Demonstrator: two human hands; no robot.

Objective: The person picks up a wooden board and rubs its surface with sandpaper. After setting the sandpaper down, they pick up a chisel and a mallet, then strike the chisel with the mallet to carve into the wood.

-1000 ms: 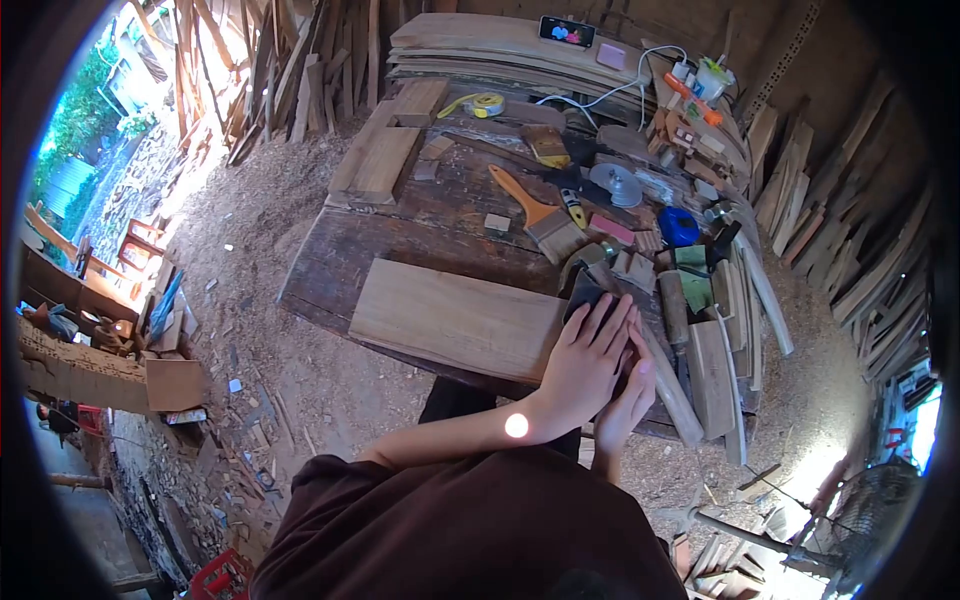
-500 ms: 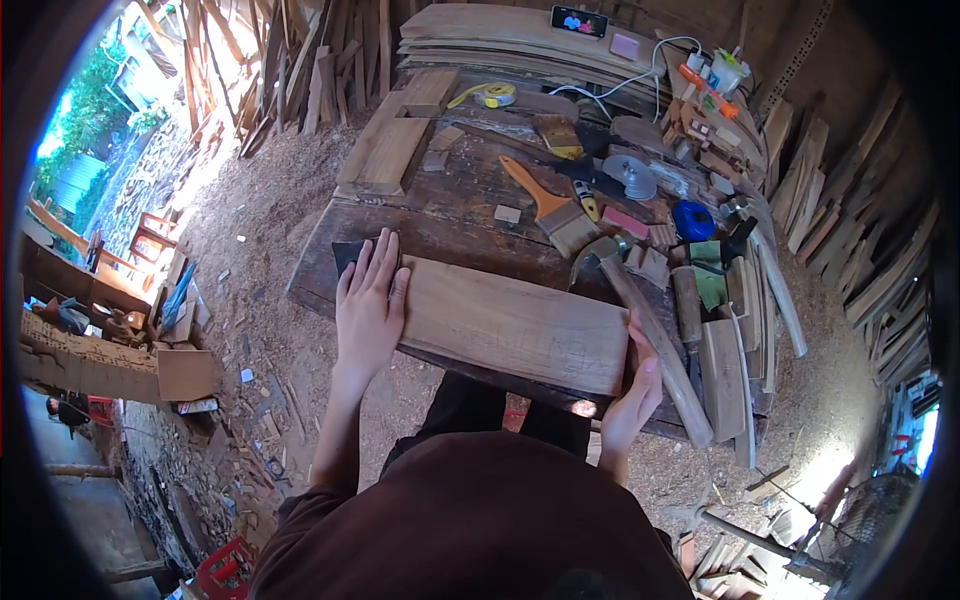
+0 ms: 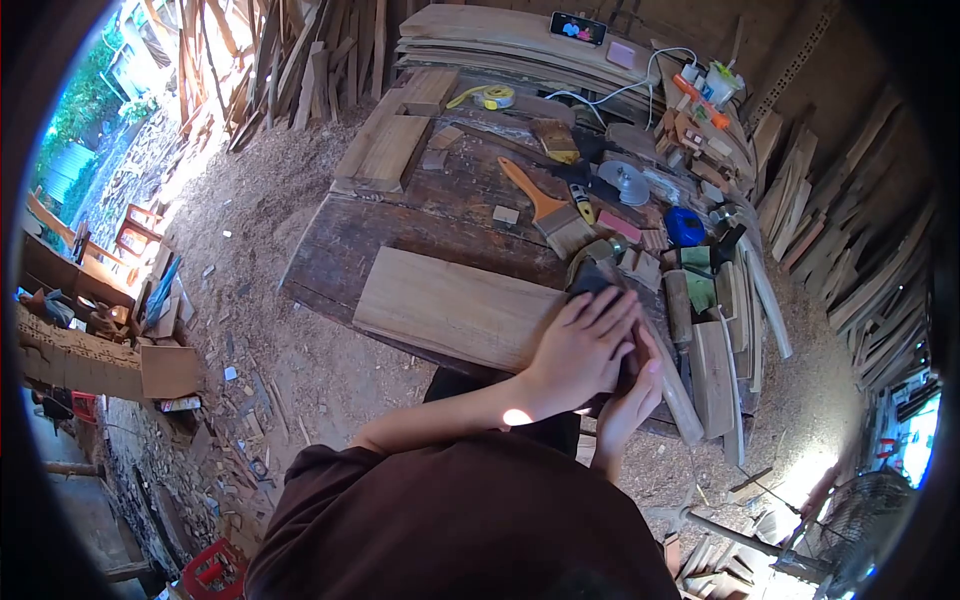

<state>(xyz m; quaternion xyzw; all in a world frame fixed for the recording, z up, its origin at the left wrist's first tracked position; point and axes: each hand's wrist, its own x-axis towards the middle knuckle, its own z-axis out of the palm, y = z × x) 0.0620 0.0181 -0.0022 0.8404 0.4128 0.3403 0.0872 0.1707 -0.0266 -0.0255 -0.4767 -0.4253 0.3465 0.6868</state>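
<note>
A flat rectangular wooden board [image 3: 455, 312] lies along the front edge of the workbench. Across its right end reaches my left hand [image 3: 585, 350], palm down, pressing a piece of black sandpaper [image 3: 592, 277] under its fingers. The sandpaper is mostly covered by that hand. My right hand [image 3: 634, 396] is closed at the board's right end, close to the left fingertips, and steadies it there. Just beyond both hands, a hammer [image 3: 676, 395] rests on the bench with its handle pointing toward me.
On the bench [image 3: 330, 245] lie a wide paintbrush [image 3: 540, 195], a yellow tape measure [image 3: 493, 97], a blue tape measure [image 3: 685, 226], a clear disc [image 3: 624, 183] and several wood offcuts [image 3: 712, 380]. A phone [image 3: 578, 28] stands at the back. Right of the bench is a fan [image 3: 850, 530].
My left hand has slid from the board's left end to its right end, carrying the sandpaper along. My right hand stays at the right end.
</note>
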